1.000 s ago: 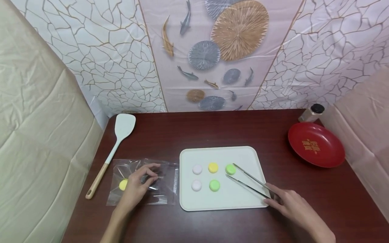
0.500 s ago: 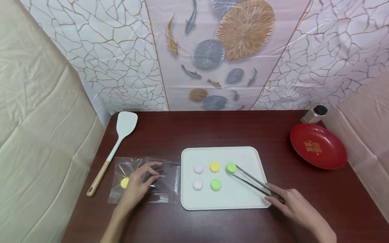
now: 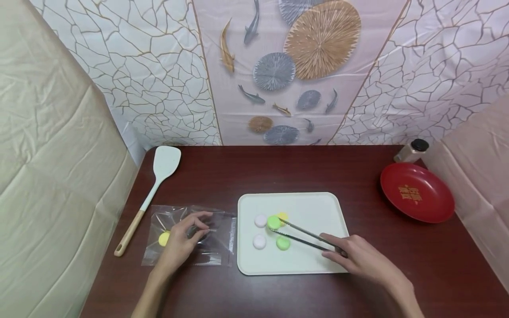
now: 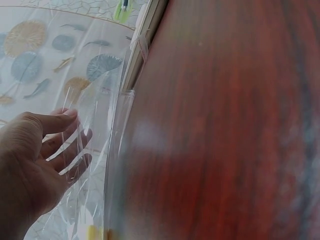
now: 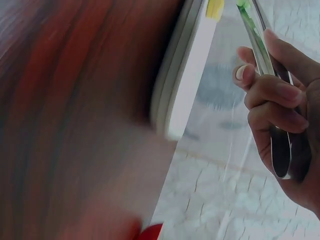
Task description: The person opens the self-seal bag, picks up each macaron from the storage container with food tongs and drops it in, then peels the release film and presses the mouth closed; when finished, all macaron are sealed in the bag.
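The right hand (image 3: 358, 256) grips a pair of metal tongs (image 3: 306, 236) by the handle end, fingers curled round both arms, and the tips pinch a green round piece (image 3: 273, 222). That piece sits above the white tray (image 3: 318, 207), near the tray's middle, partly in front of a yellow piece (image 3: 283, 216) so that only the yellow's upper right edge shows. In the right wrist view the tongs run up past the fingertips with a bit of green at the tips, the yellow piece just beside them at the tray's edge.

On the tray, 2 white pieces (image 3: 260, 221) lie towards its left side, one behind the other, and a 2nd green piece (image 3: 283, 243) lies just in front of the tong tips, apart from them.

Over at the tabletop's left front, the left hand (image 3: 180, 243) rests on a clear plastic bag (image 3: 216, 251), fingers bent and pressing its upper layer; the left wrist view shows fingers lying loosely against the film. Whether they pinch it I cannot tell. A yellow piece in the bag (image 3: 163, 239) lies by the hand's left side.

A spatula (image 3: 153, 192) with a pale blade and wooden handle lies along the left edge. A red plate (image 3: 416, 192) sits near the right edge, a small black-capped jar (image 3: 412, 150) at the back right corner.
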`<state>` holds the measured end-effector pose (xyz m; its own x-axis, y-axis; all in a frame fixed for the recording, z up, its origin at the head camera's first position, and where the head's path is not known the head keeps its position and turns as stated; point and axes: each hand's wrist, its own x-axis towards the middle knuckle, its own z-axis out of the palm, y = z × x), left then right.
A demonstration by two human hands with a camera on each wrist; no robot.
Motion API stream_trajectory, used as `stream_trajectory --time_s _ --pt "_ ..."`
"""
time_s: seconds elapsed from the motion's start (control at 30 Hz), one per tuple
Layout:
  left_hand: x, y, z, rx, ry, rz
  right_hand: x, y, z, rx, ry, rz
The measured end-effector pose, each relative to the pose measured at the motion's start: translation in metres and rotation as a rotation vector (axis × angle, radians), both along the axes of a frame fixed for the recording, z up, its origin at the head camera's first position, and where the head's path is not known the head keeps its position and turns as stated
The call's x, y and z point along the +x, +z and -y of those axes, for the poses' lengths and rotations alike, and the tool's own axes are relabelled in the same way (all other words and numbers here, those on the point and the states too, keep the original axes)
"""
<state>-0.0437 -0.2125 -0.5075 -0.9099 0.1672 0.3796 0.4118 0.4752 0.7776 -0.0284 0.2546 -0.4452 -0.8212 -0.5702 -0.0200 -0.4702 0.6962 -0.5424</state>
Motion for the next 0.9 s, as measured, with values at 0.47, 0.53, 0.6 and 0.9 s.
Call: stream_trajectory --time_s 0.47,0.53,0.6,0.9 --pt "0.001 0.003 0.001 -0.001 -0.017 -0.010 -0.020 -0.022 0.072 0.011 0.215 -0.069" --pt "0.001 0.003 0.002 0.001 -0.021 -0.021 -0.026 -0.039 0.077 0.005 0.244 -0.085" --pt "0.002 0.003 0.002 0.002 -0.023 -0.025 -0.028 -0.042 0.084 0.006 0.275 -0.098" --pt "0.003 0.002 0.003 0.009 -0.038 -0.031 -0.034 -0.011 0.127 0.038 0.331 -0.073"
